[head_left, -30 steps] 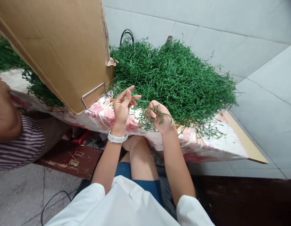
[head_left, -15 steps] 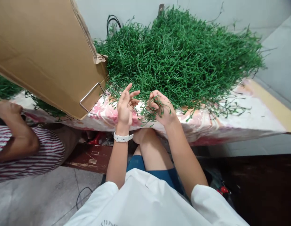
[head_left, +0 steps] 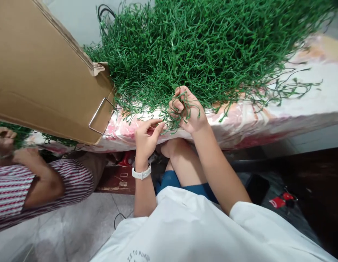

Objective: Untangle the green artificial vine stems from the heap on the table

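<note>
My right hand (head_left: pixel 187 109) is closed around a small bunch of thin green stems (head_left: pixel 173 123), whose knobbed, forked ends stick out past the fingers and hang over the table edge. Just left of it, my left hand (head_left: pixel 148 136), with a white watch on the wrist, brings thumb and forefinger together at the ends of that bunch. What lies between those fingertips is too small to make out. Behind both hands spreads a large tangled heap of the same green stems (head_left: pixel 201 54), with loose ones trailing toward the front edge.
The table has a pink-and-white patterned cover (head_left: pixel 240 123). A cardboard box panel (head_left: pixel 48 72) stands at left, a bent metal wire frame (head_left: pixel 97 112) against its lower corner. Beyond it, a co-worker's arm (head_left: pixel 44 178) and striped clothing show. Red-tagged keys (head_left: pixel 280 200) lie low at right.
My left hand has turned from open, spread fingers to thumb and forefinger together at the bunch. My right hand keeps its hold. The view has shifted, bringing the heap nearer.
</note>
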Motion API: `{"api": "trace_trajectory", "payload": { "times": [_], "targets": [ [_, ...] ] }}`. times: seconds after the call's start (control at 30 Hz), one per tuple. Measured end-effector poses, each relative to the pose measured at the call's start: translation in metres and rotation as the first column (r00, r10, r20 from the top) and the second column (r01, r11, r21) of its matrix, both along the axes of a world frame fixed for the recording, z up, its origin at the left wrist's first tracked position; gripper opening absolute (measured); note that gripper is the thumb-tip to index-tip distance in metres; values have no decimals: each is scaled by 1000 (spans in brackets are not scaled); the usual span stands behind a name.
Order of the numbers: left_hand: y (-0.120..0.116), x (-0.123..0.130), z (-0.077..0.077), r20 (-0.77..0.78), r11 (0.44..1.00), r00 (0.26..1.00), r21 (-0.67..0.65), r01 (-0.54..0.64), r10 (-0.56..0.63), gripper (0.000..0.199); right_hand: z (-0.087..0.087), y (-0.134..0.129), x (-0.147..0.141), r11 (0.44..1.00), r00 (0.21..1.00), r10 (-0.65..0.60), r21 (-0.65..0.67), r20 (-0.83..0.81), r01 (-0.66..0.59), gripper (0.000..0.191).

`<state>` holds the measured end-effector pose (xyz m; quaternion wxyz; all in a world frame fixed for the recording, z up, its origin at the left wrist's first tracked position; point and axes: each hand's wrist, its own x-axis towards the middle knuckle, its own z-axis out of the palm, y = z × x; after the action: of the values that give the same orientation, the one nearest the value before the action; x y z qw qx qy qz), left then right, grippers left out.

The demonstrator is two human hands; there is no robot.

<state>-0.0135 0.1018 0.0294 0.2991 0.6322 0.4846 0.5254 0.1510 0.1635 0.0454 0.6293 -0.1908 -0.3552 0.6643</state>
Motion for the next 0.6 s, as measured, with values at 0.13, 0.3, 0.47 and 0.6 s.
{"api": "trace_trajectory", "payload": {
  "times": [0.13,0.3,0.47,0.6],
  "targets": [
    [12,0,3,10,986,994,123,-111,111,9,7,-2,9,999,990,30,-14,-141,-32,18],
    [42,-1,46,-88,933,984,341,-115,153,20,39,11,42,997,992,56,61,-116,-49,13],
    [87,34,139,-57,728,981,679,-99,187,32,117,62,71,928,998,60,367,32,-68,14],
    [136,71,214,-149,701,986,695,159,-77,43,186,99,81,789,970,-107,612,219,-51,21]
  ]
}}
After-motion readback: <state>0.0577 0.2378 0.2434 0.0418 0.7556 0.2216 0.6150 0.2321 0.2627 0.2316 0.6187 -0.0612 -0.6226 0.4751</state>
